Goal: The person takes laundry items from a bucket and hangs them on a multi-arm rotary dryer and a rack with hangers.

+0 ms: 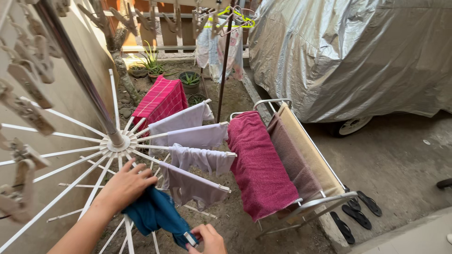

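A blue cloth [157, 214] hangs over a white spoke of the round drying rack [114, 144]. My left hand [125, 184] presses on top of the cloth at the spoke. My right hand [207, 239] pinches the cloth's lower corner together with a small white clip, at the bottom edge of the view. Several pale lilac cloths [197, 162] hang on the neighbouring spokes to the right.
A red checked cloth [162, 99] hangs on a far spoke. A low metal rack [301, 197] holds a magenta towel [259, 162], a brown one and a beige one. Black sandals [355, 214] lie on the concrete. A silver-covered car [353, 51] stands behind. Potted plants [188, 80] sit at the back.
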